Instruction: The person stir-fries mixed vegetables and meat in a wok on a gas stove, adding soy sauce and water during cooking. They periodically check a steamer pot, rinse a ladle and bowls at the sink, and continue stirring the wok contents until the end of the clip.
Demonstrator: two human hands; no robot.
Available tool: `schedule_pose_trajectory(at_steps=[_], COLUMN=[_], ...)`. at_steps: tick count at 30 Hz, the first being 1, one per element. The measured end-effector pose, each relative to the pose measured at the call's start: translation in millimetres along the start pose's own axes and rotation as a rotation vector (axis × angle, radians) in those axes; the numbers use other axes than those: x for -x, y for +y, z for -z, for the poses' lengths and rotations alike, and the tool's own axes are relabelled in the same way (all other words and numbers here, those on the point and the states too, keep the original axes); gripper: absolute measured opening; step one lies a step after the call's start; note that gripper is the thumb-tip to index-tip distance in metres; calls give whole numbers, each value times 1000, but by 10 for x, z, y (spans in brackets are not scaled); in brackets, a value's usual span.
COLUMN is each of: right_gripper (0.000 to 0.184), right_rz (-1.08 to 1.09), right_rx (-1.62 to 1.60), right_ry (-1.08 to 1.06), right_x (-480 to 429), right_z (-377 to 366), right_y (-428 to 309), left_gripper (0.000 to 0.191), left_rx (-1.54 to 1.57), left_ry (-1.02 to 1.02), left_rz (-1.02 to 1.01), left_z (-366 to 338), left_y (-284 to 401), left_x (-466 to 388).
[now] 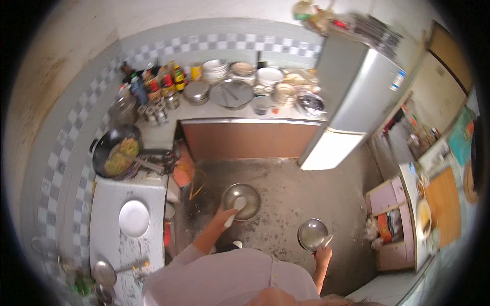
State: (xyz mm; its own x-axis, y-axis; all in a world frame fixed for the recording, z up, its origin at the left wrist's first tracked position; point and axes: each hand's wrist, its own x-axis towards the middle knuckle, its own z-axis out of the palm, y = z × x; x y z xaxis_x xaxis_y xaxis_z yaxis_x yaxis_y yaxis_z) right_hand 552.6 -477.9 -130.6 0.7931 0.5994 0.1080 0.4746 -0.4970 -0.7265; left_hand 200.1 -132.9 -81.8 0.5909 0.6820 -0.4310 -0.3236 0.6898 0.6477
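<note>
My left hand grips a metal bowl by its near left rim, together with a pale rice paddle or spoon whose wide end lies over the bowl. Farther right, my right hand holds a second, smaller metal bowl and a light-coloured spoon at the rim. Both bowls look empty and are held above the floor. At the left, a black wok on the stove holds cooked food and a ladle or spatula.
A white plate lies on the left counter. Bottles, stacked bowls and lidded pots crowd the back counter. A refrigerator stands at the back right, a pink cabinet at the right.
</note>
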Motion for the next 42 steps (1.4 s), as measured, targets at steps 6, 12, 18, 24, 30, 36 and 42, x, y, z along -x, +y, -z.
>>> schedule_pose_trajectory(at_steps=[6, 12, 18, 24, 30, 36, 42], right_gripper=[17, 20, 23, 30, 33, 43, 32], right_rz=[-386, -293, -138, 136, 415, 644, 972], right_rx=[-236, -212, -171, -43, -93, -26, -211], right_ry=[-64, -203, -420, -768, -1055, -1234, -1455], right_x=[-596, -1494, -2314, -2780, -2453, -1345, -67], right_z=[-114, -240, -237, -712, -1777, -2949, -3732], right_y=[-1037, -938, -862, -1641, -2649, -3418, -4211], left_gripper=[67, 66, 62, 58, 44, 54, 57], left_rx=[-22, 72, 314, 503, 514, 762, 799], left_ry=[46, 135, 174, 314, 803, 1017, 1334], left_rz=[37, 3, -83, -263, -547, -734, -921], left_z=[-718, -960, -1403, -903, 24, 512, 1075], left_y=[46, -202, -321, -256, -544, -573, -518], left_x=[-490, -874, -925, -497, 482, 1355, 1923])
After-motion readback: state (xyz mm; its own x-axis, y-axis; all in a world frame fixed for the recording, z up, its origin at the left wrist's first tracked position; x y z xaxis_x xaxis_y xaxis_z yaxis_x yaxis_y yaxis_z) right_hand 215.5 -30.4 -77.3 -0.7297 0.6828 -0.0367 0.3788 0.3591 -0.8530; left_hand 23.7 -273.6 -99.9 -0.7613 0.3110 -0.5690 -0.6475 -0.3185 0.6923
